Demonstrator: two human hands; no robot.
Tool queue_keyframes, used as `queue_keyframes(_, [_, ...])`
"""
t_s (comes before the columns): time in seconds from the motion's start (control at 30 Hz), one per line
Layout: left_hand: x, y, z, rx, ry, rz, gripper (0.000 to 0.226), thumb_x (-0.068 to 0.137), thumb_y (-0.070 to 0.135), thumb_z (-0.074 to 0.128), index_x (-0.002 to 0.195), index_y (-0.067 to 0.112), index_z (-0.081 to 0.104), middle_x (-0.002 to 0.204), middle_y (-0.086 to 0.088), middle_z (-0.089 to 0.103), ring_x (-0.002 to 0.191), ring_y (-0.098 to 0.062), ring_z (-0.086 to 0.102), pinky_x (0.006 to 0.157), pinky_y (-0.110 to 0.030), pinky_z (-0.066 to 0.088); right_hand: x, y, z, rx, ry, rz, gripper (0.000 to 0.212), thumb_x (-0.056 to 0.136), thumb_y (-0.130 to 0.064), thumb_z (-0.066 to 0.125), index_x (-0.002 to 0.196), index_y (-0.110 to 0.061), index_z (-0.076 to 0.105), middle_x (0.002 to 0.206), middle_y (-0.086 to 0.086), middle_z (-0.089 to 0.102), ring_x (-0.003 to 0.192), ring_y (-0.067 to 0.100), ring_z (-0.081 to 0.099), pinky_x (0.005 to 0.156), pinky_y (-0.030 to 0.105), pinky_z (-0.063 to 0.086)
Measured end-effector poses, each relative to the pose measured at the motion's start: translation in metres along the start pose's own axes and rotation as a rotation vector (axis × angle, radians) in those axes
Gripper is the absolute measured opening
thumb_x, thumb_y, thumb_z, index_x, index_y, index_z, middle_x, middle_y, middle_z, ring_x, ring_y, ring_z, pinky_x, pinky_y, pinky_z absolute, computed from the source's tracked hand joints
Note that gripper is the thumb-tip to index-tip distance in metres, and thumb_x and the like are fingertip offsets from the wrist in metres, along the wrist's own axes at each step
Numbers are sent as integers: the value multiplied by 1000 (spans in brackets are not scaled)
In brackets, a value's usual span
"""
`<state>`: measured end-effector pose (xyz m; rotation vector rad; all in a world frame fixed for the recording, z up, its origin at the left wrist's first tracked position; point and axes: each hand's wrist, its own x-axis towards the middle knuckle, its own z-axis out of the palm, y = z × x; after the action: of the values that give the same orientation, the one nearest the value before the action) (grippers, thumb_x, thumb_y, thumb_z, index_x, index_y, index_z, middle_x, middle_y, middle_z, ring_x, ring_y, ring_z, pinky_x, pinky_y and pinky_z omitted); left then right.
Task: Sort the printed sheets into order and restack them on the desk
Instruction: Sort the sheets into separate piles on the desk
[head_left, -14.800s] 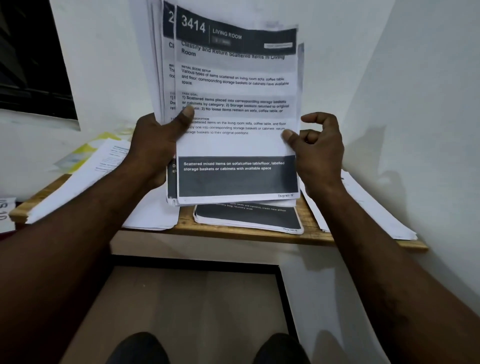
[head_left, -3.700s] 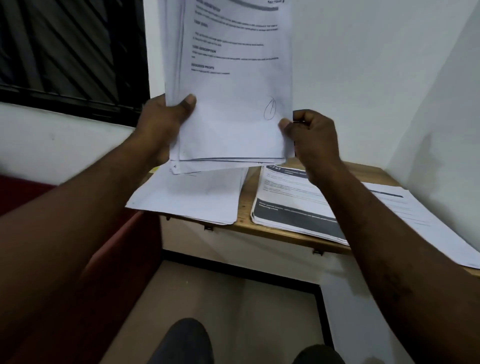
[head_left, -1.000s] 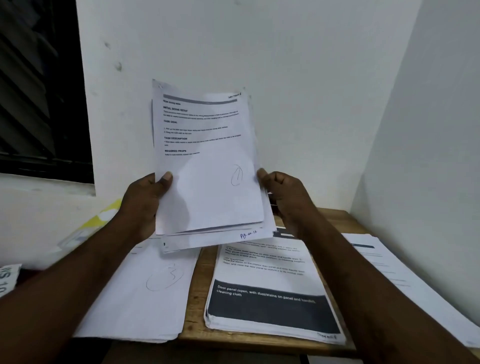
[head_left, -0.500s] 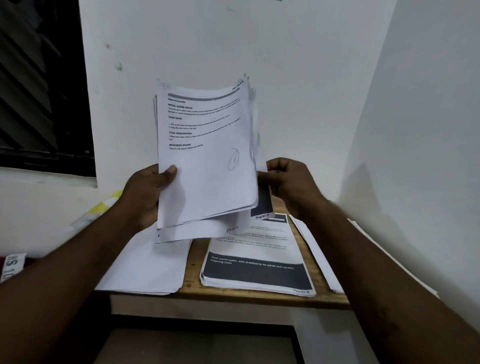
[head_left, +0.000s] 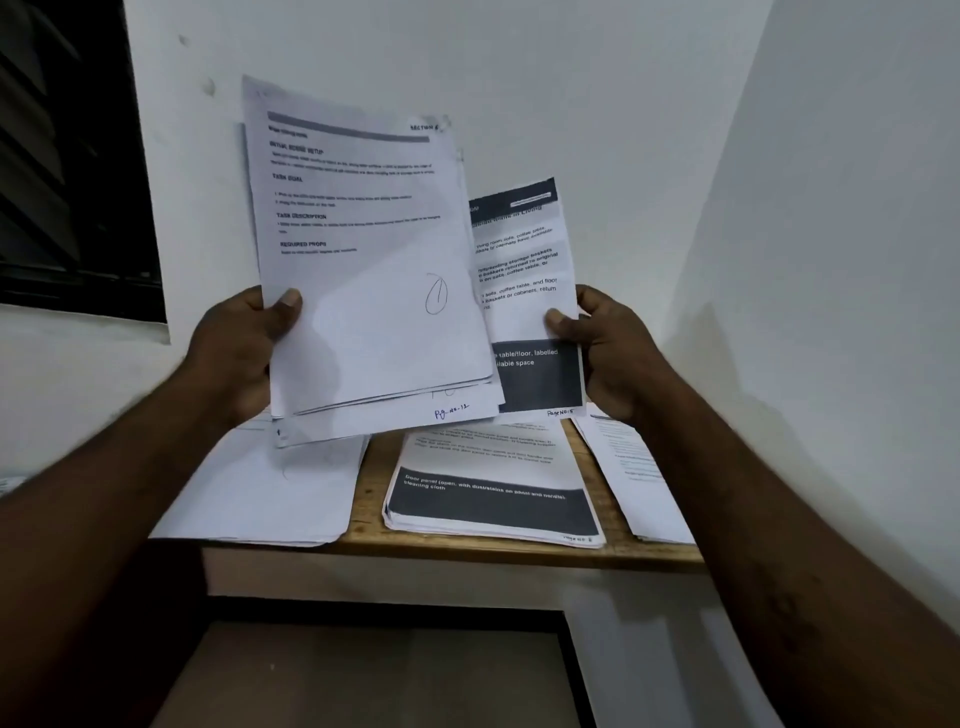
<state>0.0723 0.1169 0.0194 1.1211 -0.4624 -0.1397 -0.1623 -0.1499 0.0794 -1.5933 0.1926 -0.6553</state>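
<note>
My left hand (head_left: 236, 353) grips a bundle of printed sheets (head_left: 374, 291) upright above the desk, thumb on its front page, which carries a pen-circled mark. A lower page in the bundle reads "Pg-No-12". My right hand (head_left: 605, 348) pinches the right edge of a single sheet with dark bands (head_left: 530, 312), marked "Page No: 5", which sticks out to the right from behind the bundle. On the wooden desk (head_left: 374, 499) below lie a middle stack with a dark band (head_left: 493, 493), a left stack of white sheets (head_left: 270, 493) and a right stack (head_left: 634, 478).
The desk sits in a corner, with white walls (head_left: 571, 78) behind and to the right. A dark window (head_left: 67, 156) is at the upper left. The left stack hangs over the desk's left end. Below the desk's front edge is brown floor (head_left: 374, 675).
My right hand has drawn the dark-banded sheet out to the right from behind the bundle, so much more of it shows. The bundle stays in my left hand.
</note>
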Motion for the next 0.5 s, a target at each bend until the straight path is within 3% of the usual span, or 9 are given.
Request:
queue_keyframes(0.13, [-2, -5, 4, -23, -37, -7, 26, 103, 25, 64, 128, 19, 70, 124, -2, 76, 108, -25, 73, 90, -45, 59, -6, 2, -3, 71, -18, -20, 39, 99, 7, 55, 136, -5, 61, 124, 16, 74, 97, 27, 73, 84, 39, 63])
queue_keyframes(0.37, [-2, -15, 11, -27, -67, -37, 34, 102, 26, 65, 134, 15, 68, 132, -7, 72, 104, -22, 72, 93, -43, 58, -12, 6, -10, 141, 2, -24, 43, 96, 9, 52, 137, -4, 60, 125, 18, 73, 101, 31, 72, 91, 43, 61])
queue_keyframes(0.5, [0, -16, 12, -41, -57, -30, 35, 103, 25, 65, 136, 16, 67, 126, -1, 75, 106, -18, 73, 94, -38, 59, -15, 3, -14, 165, -2, -64, 42, 96, 10, 52, 135, -3, 61, 129, 22, 70, 104, 33, 70, 99, 47, 56])
